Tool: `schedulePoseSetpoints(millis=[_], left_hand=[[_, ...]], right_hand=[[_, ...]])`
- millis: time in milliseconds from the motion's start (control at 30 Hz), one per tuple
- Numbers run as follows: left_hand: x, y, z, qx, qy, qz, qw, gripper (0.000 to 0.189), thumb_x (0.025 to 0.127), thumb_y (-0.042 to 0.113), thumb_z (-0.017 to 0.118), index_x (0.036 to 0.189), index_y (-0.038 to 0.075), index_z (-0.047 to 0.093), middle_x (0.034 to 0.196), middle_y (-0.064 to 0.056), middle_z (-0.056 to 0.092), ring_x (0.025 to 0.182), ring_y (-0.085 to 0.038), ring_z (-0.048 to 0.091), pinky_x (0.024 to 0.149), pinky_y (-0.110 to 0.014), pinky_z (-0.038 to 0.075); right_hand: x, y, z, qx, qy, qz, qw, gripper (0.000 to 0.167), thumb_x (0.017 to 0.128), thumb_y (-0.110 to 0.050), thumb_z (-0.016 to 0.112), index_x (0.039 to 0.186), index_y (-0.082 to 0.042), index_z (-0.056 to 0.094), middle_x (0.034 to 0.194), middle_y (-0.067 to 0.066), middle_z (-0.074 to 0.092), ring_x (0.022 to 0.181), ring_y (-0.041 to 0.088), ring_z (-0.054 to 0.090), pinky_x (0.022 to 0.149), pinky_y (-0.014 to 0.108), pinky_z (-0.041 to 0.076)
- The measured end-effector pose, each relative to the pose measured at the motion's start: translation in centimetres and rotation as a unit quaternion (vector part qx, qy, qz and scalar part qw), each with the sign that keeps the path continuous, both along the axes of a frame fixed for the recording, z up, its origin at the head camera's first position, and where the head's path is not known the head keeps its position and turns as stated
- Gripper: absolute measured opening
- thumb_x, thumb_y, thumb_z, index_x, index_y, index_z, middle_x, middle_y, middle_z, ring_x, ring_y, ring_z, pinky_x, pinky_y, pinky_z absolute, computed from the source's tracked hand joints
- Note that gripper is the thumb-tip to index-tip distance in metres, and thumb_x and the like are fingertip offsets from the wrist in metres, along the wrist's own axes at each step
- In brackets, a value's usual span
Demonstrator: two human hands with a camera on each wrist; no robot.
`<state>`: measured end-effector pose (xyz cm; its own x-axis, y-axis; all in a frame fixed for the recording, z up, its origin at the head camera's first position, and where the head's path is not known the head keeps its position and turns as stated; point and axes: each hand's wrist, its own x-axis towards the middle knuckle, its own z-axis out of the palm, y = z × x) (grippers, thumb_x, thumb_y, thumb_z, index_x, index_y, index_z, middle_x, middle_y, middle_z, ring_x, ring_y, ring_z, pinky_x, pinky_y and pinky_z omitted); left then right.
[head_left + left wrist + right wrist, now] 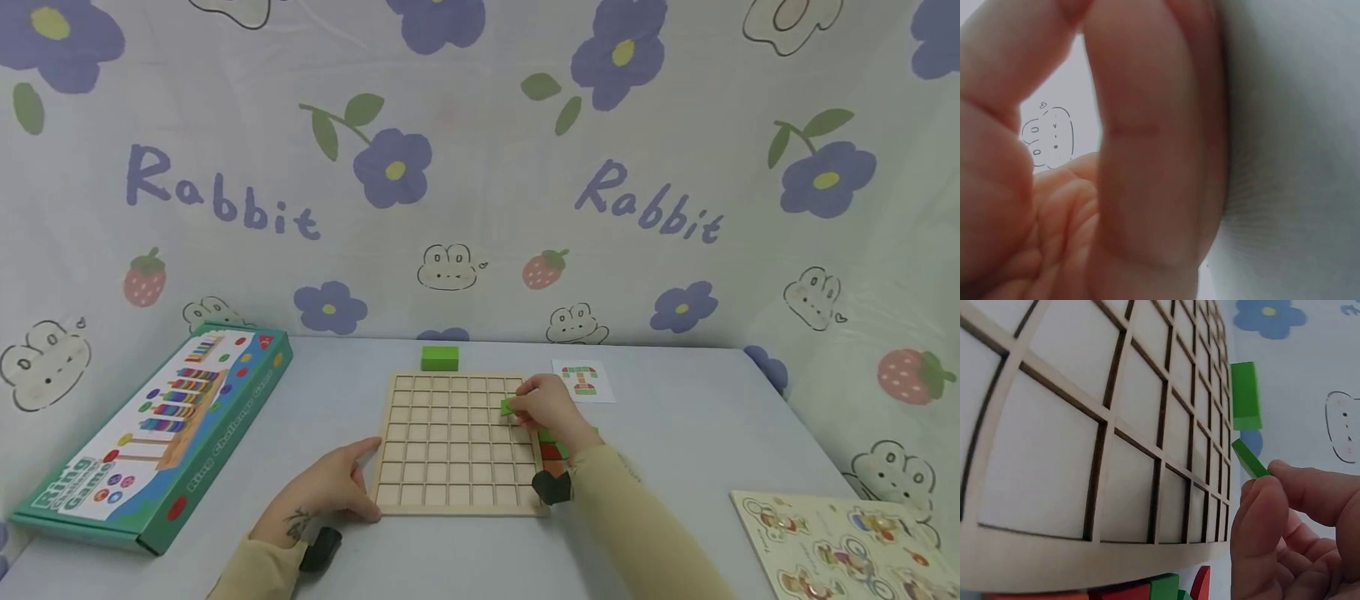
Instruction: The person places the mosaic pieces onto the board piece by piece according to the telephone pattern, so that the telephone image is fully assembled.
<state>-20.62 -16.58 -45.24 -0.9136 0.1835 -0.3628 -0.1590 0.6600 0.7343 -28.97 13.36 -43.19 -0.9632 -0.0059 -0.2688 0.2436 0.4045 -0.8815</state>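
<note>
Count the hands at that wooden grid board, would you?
2: the left hand is at the left edge of the board; the right hand pinches a green tile over the board's right side. No others show.

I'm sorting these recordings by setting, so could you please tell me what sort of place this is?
Probably a tabletop play area, perhaps set up for filming: a wooden grid board and a game box lie before a rabbit-print backdrop.

On the desk (pixel 675 417), a box (pixel 157 433) is lying left of the left hand (pixel 330 483), a grid board (pixel 458 452) right of it and partly under the right hand (pixel 551 410), a card (pixel 582 381) behind the right hand, and a puzzle board (pixel 840 546) farther right.
</note>
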Motion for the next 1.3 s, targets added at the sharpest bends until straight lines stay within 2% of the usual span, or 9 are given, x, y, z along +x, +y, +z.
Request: schedulePoseSetpoints(millis=[200, 467, 700, 833, 967, 1067, 1167, 1233, 1300], left_hand=[[0.1, 0.0, 0.0, 0.012, -0.002, 0.005, 0.9999, 0.103, 0.053, 0.001, 0.085, 0.143, 0.009, 0.034, 0.064, -0.007, 0.056, 0.051, -0.014, 0.049, 0.048, -0.026, 0.040], [0.1, 0.1, 0.0, 0.015, 0.001, 0.006, 0.9999, 0.103, 0.053, 0.000, 0.085, 0.142, 0.009, 0.035, 0.064, -0.007, 0.055, 0.050, -0.014, 0.048, 0.047, -0.026, 0.040], [0.1, 0.2, 0.0, 0.013, -0.003, 0.003, 0.9999, 0.103, 0.053, 0.001, 0.085, 0.143, 0.009, 0.034, 0.063, -0.006, 0.054, 0.050, -0.013, 0.047, 0.047, -0.026, 0.040], [0.1, 0.1, 0.1, 0.006, -0.009, 0.002, 0.9999, 0.104, 0.054, 0.002, 0.085, 0.143, 0.008, 0.033, 0.063, -0.005, 0.055, 0.050, -0.013, 0.047, 0.048, -0.025, 0.040], [0.2, 0.0, 0.2, 0.002, -0.010, 0.005, 0.9999, 0.103, 0.055, 0.001, 0.085, 0.143, 0.008, 0.033, 0.063, -0.006, 0.055, 0.050, -0.013, 0.046, 0.048, -0.025, 0.039], [0.3, -0.1, 0.3, 0.003, -0.010, 0.006, 0.9999, 0.102, 0.055, 0.001, 0.084, 0.143, 0.008, 0.034, 0.063, -0.006, 0.054, 0.050, -0.013, 0.046, 0.048, -0.025, 0.038], [0.4, 0.0, 0.4, 0.005, -0.008, 0.003, 1.0000, 0.101, 0.055, 0.001, 0.084, 0.143, 0.008, 0.035, 0.063, -0.006, 0.054, 0.050, -0.013, 0.046, 0.048, -0.025, 0.038], [0.4, 0.1, 0.4, 0.006, -0.005, -0.001, 1.0000, 0.101, 0.055, 0.001, 0.084, 0.143, 0.008, 0.035, 0.063, -0.006, 0.054, 0.050, -0.013, 0.046, 0.048, -0.025, 0.038], [0.3, 0.2, 0.4, 0.007, -0.001, -0.003, 1.0000, 0.101, 0.055, 0.001, 0.084, 0.143, 0.008, 0.035, 0.063, -0.006, 0.054, 0.050, -0.013, 0.046, 0.048, -0.026, 0.038]], right_hand=[[-0.3, -1.1, -0.2, 0.096, 0.027, 0.016, 0.9949, 0.011, 0.080, -0.008, 0.068, 0.080, -0.001, 0.059, 0.060, 0.003, 0.055, 0.050, 0.011, 0.052, 0.047, 0.024, 0.045], [-0.4, -1.6, -0.4, 0.155, 0.024, 0.024, 0.9873, 0.013, 0.078, -0.010, 0.070, 0.073, -0.005, 0.059, 0.059, 0.001, 0.051, 0.050, 0.011, 0.047, 0.048, 0.024, 0.041], [-0.3, -1.9, -0.3, 0.225, 0.045, 0.048, 0.9720, 0.015, 0.077, -0.016, 0.069, 0.070, -0.008, 0.059, 0.061, 0.001, 0.051, 0.051, 0.014, 0.045, 0.047, 0.027, 0.036], [-0.2, -2.3, -0.3, 0.258, 0.038, 0.045, 0.9642, 0.017, 0.077, -0.015, 0.067, 0.066, -0.009, 0.056, 0.060, 0.001, 0.049, 0.049, 0.014, 0.043, 0.045, 0.027, 0.034], [-0.2, -2.7, -0.5, 0.283, 0.032, 0.048, 0.9573, 0.027, 0.077, -0.015, 0.066, 0.057, -0.013, 0.048, 0.055, -0.002, 0.042, 0.047, 0.013, 0.039, 0.044, 0.027, 0.030], [-0.2, -2.4, -0.4, 0.276, 0.040, 0.055, 0.9589, 0.024, 0.078, -0.016, 0.066, 0.059, -0.012, 0.051, 0.058, -0.003, 0.044, 0.051, 0.013, 0.040, 0.046, 0.027, 0.031], [-0.2, -1.3, 0.2, 0.237, 0.050, 0.049, 0.9689, 0.012, 0.080, -0.017, 0.066, 0.075, -0.007, 0.062, 0.074, 0.002, 0.057, 0.063, 0.015, 0.048, 0.053, 0.028, 0.038], [-0.2, -0.1, 0.7, 0.207, 0.058, 0.037, 0.9759, 0.017, 0.081, -0.017, 0.066, 0.091, -0.003, 0.065, 0.088, 0.007, 0.063, 0.072, 0.018, 0.053, 0.059, 0.030, 0.043], [-0.3, 1.2, 1.3, 0.183, 0.056, 0.025, 0.9811, 0.023, 0.083, -0.018, 0.065, 0.099, -0.001, 0.065, 0.095, 0.011, 0.063, 0.074, 0.020, 0.055, 0.061, 0.031, 0.045]])
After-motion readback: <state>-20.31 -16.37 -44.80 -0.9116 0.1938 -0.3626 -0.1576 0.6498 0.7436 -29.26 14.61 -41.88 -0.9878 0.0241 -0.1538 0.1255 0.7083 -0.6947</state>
